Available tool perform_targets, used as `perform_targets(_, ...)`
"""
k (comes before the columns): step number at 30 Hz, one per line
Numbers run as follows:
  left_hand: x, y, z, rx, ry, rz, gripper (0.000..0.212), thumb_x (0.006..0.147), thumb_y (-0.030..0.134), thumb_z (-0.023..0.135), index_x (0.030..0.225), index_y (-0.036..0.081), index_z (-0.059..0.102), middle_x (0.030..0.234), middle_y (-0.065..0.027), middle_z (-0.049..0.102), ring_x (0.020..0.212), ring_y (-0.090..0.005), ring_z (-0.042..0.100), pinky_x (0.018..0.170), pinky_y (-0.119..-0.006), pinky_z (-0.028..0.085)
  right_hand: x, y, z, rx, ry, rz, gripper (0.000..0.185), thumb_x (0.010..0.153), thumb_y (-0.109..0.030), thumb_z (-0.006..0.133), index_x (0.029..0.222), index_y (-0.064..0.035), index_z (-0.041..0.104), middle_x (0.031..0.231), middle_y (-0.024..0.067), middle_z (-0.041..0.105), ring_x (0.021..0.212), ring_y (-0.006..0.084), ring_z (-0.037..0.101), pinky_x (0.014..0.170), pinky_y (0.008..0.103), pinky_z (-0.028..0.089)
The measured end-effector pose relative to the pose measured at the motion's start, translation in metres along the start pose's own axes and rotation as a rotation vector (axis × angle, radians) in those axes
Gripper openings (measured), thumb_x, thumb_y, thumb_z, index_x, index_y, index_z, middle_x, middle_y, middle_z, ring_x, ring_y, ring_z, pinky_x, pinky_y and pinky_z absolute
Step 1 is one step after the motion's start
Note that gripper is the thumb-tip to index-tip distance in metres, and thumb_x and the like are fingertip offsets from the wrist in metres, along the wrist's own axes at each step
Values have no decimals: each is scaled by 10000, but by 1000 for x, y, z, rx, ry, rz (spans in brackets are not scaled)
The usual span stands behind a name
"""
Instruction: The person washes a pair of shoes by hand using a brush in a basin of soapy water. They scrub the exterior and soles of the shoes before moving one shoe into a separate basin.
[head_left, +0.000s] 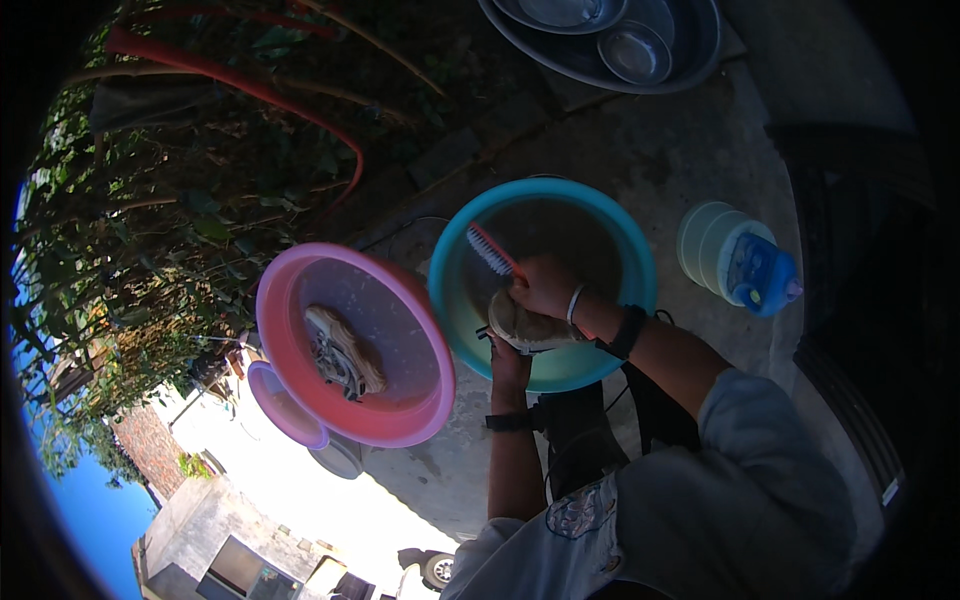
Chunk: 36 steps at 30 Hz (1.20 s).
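My right hand (546, 286) grips an orange-red scrub brush (492, 250) with white bristles, which points up and to the left. Under that hand is a tan shoe (514, 319), held by my left hand (511, 361) from its lower side. The shoe and both hands are over a turquoise plastic basin (646, 262) with murky water in it. Part of the shoe is hidden by my right hand and wrist. Left of this basin, a pink basin (271, 330) holds water and another tan shoe (343, 358) with loose laces.
On the right, a blue bottle (759, 271) is at a pale green ribbed container (701, 244). Metal bowls lie in a large metal basin (694, 64) at the top. A small purple basin (289, 412) adjoins the pink one. Plants (217, 217) and a red pipe-like length (247, 82) border the concrete.
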<state>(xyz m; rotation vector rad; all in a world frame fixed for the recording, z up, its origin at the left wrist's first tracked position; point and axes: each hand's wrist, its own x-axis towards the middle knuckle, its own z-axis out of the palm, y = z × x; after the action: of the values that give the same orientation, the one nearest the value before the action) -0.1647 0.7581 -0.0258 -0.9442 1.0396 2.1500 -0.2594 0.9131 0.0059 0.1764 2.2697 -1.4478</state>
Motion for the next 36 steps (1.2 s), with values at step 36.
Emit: perform_targets(36, 0, 15, 39, 391, 215, 195, 588, 886, 458, 198, 1156, -18, 412, 1124, -132, 492, 1035, -225, 477, 850, -315, 394, -13, 5, -23, 501, -320, 96, 509, 629, -119, 648, 1083, -3, 449, 981, 114, 526, 928, 206, 502, 854, 296, 374)
